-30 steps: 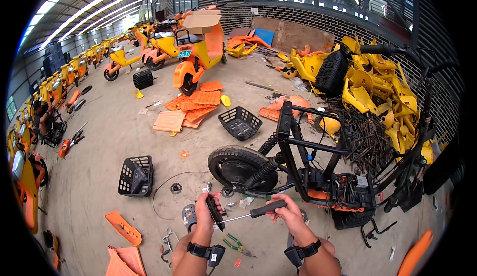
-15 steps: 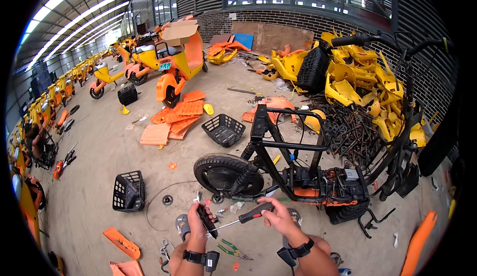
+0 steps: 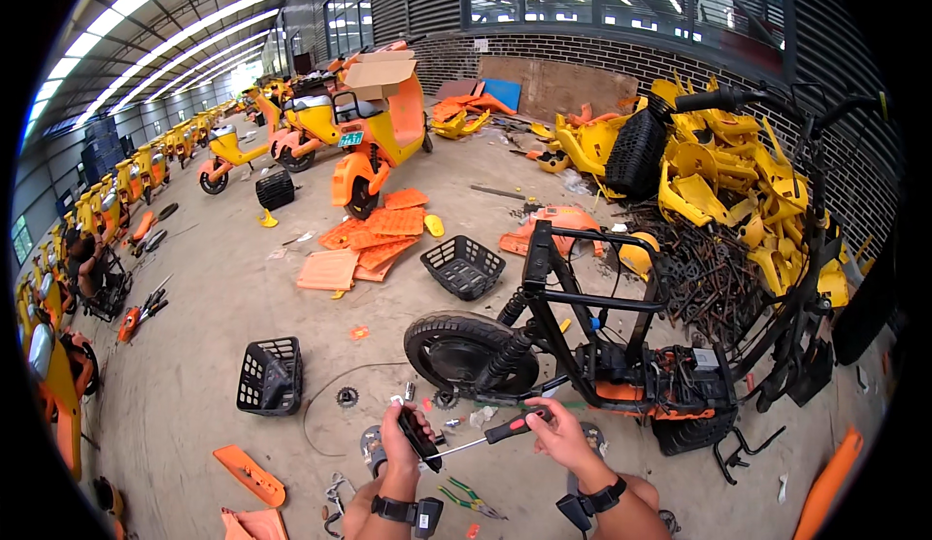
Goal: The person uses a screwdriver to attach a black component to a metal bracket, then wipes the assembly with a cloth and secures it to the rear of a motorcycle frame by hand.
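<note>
My left hand (image 3: 396, 440) is wrapped round a small black elongated part (image 3: 419, 439) whose kind I cannot make out. My right hand (image 3: 563, 439) grips a screwdriver (image 3: 508, 430) by its black and red handle. The screwdriver's shaft slants down to the left, and its tip meets the lower end of the black part or lies just beside it. On the floor below the shaft are green-handled pliers (image 3: 472, 499). Just beyond my hands stands a stripped black scooter frame (image 3: 582, 299) with its rear wheel (image 3: 470, 354) to the left.
Black baskets (image 3: 463, 266) and orange panels (image 3: 373, 236) lie on the floor ahead. A sprocket (image 3: 348, 397) and a long cable lie left of my hands. At the right, yellow body panels (image 3: 694, 195) are piled near rusty metal parts (image 3: 714, 273). Scooters (image 3: 379, 156) stand behind; a person (image 3: 89, 266) sits far left.
The whole view has swung slightly left, so the surroundings appear farther right. Both hands keep their holds, and the screwdriver lies a little flatter against the black part.
</note>
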`<act>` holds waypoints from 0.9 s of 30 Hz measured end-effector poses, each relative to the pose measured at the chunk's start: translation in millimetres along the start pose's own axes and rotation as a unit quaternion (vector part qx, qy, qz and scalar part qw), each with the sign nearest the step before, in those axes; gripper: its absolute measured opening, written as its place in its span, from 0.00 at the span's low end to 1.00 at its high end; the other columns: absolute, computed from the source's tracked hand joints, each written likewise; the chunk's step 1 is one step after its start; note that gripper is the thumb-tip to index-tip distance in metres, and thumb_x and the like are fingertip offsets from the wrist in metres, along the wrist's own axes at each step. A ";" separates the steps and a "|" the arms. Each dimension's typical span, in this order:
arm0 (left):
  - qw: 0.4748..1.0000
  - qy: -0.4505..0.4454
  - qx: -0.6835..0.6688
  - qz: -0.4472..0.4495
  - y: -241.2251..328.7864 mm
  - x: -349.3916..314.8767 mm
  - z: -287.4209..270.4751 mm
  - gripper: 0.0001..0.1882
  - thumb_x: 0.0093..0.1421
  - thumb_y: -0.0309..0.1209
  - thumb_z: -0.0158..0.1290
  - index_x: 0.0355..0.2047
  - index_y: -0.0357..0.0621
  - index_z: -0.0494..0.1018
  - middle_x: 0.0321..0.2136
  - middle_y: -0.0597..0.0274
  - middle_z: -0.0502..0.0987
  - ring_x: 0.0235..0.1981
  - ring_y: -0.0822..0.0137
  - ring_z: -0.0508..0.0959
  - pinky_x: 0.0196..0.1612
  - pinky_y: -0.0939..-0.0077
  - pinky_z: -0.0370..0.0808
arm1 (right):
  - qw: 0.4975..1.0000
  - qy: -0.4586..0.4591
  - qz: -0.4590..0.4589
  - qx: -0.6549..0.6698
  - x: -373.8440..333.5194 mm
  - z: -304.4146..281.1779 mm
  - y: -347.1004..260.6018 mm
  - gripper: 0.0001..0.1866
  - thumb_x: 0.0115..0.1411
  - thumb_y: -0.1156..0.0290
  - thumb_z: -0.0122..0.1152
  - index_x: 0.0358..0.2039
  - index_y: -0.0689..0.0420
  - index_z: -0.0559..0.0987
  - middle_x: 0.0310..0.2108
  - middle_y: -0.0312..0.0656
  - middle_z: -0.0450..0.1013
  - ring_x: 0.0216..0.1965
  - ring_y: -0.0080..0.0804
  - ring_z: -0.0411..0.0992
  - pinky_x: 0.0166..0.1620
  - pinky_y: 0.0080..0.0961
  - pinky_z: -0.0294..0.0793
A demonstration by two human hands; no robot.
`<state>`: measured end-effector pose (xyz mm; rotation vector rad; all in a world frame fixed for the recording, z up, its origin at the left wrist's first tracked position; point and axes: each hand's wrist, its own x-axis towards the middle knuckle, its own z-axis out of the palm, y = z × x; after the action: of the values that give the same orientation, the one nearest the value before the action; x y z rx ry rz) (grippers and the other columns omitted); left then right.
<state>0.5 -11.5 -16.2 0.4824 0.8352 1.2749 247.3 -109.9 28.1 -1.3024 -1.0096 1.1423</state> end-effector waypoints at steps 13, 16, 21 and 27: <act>0.990 -0.009 0.130 0.048 11.3 -3.8 -6.7 0.13 0.66 0.41 0.47 0.35 0.43 0.70 0.21 0.65 0.73 0.18 0.74 0.72 0.20 0.81 0.69 | 0.999 0.031 0.022 0.015 11.3 15.8 16.5 0.12 0.63 0.66 0.60 0.39 0.61 0.72 0.26 0.41 0.76 0.17 0.21 0.72 0.18 0.16 0.67; 0.993 -0.013 0.104 0.048 13.8 -4.7 -4.9 0.14 0.66 0.41 0.45 0.35 0.43 0.70 0.21 0.64 0.73 0.18 0.72 0.72 0.20 0.80 0.69 | 0.997 0.008 -0.050 0.055 8.9 18.6 15.7 0.13 0.64 0.68 0.58 0.44 0.60 0.70 0.30 0.43 0.76 0.18 0.21 0.70 0.19 0.18 0.68; 0.996 -0.011 0.083 -0.001 6.1 6.9 -6.0 0.15 0.67 0.41 0.44 0.37 0.44 0.72 0.19 0.64 0.73 0.17 0.70 0.73 0.20 0.77 0.70 | 0.998 -0.009 -0.060 0.034 8.3 12.2 13.4 0.17 0.65 0.69 0.56 0.52 0.56 0.68 0.25 0.35 0.70 0.17 0.18 0.67 0.21 0.18 0.68; 0.998 0.002 0.049 -0.029 1.1 5.3 -0.7 0.19 0.65 0.47 0.45 0.37 0.44 0.72 0.20 0.65 0.72 0.18 0.70 0.72 0.21 0.75 0.70 | 0.998 0.012 -0.061 -0.025 -3.5 12.2 -0.5 0.18 0.62 0.71 0.59 0.52 0.54 0.69 0.26 0.33 0.70 0.22 0.15 0.68 0.26 0.15 0.69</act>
<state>-0.4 -6.2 -17.2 0.5308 0.9123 1.1862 234.7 -111.2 29.3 -1.2718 -1.0918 1.0126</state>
